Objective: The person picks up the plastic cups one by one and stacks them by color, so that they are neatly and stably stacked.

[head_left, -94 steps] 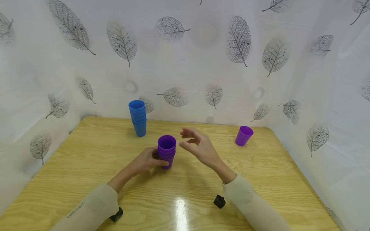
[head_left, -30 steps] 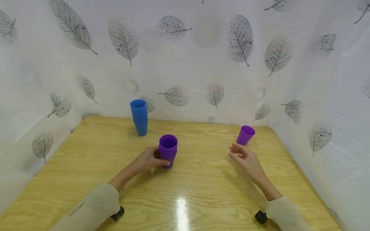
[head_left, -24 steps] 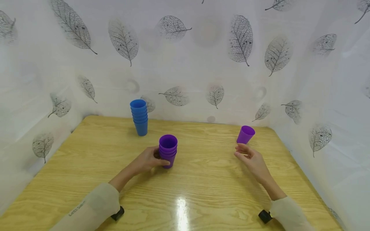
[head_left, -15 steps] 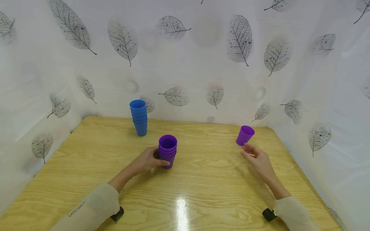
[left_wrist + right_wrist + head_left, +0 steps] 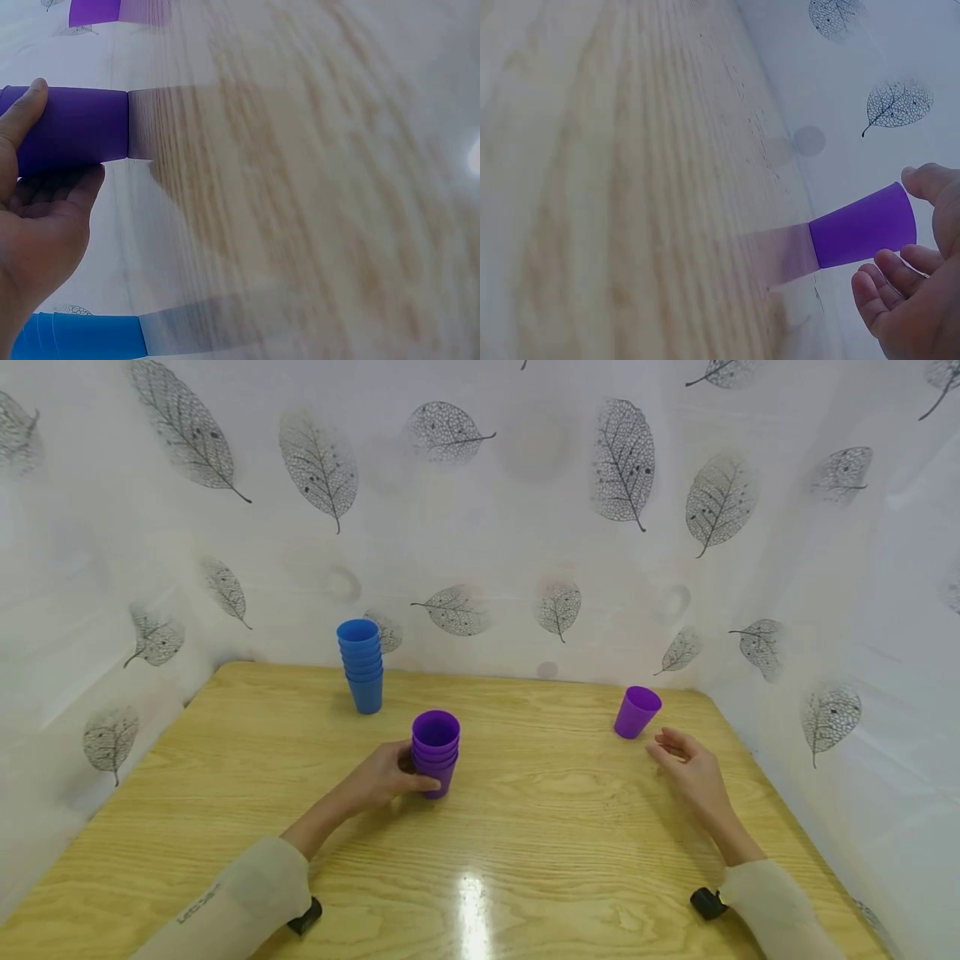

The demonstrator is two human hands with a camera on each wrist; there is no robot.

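Observation:
A stack of several nested purple cups [image 5: 435, 752] stands upright near the middle of the table. My left hand [image 5: 386, 775] grips its lower part, thumb in front and fingers round the far side; in the left wrist view thumb and fingers lie on either side of the purple cup [image 5: 79, 127]. A single purple cup [image 5: 637, 712] stands at the back right. My right hand [image 5: 692, 768] is just in front and to the right of it, fingers loosely bent, holding nothing. In the right wrist view the lone cup [image 5: 866, 225] appears beyond the spread thumb and fingers.
A tall stack of blue cups [image 5: 362, 664] stands at the back left of the wooden table [image 5: 525, 843]. White leaf-patterned sheeting [image 5: 495, 527] walls the back and both sides. A black wrist camera [image 5: 707, 903] hangs under the right sleeve.
The right hand has moved from beside the purple stack across to the right, passing in front of the lone cup to its right side. The left hand keeps its grip on the stack.

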